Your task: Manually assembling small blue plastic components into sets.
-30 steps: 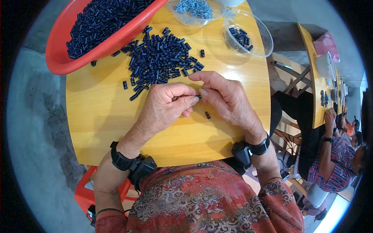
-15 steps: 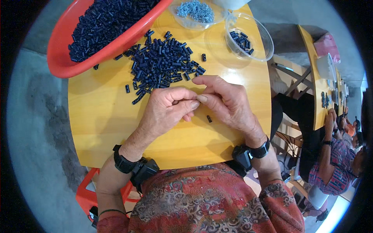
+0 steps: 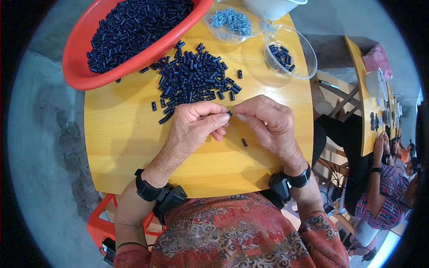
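In front of me, my left hand (image 3: 195, 123) pinches a small black plastic piece (image 3: 230, 113) between thumb and forefinger, with only its end showing. Just to the right of that piece is my right hand (image 3: 269, 123), its thumb and forefinger brought close together; whatever may be between them is too small or hidden to see. A loose black tube-shaped piece (image 3: 244, 142) lies on the table below my right fingers. Beyond both hands spreads a pile of dark tube-shaped plastic pieces (image 3: 192, 78), with a few strays around its edge.
A red basin (image 3: 73, 62) full of dark pieces stands far left. At the back are a clear bowl of small silvery-blue springs (image 3: 231, 22), a clear bowl (image 3: 313, 60) with some dark pieces, and a white container (image 3: 272, 10). Another person (image 3: 386, 192) sits at a table on the right.
My right fingers have drawn slightly back from my left fingertips, and the end of the black piece now shows there. The whole view has shifted a little.
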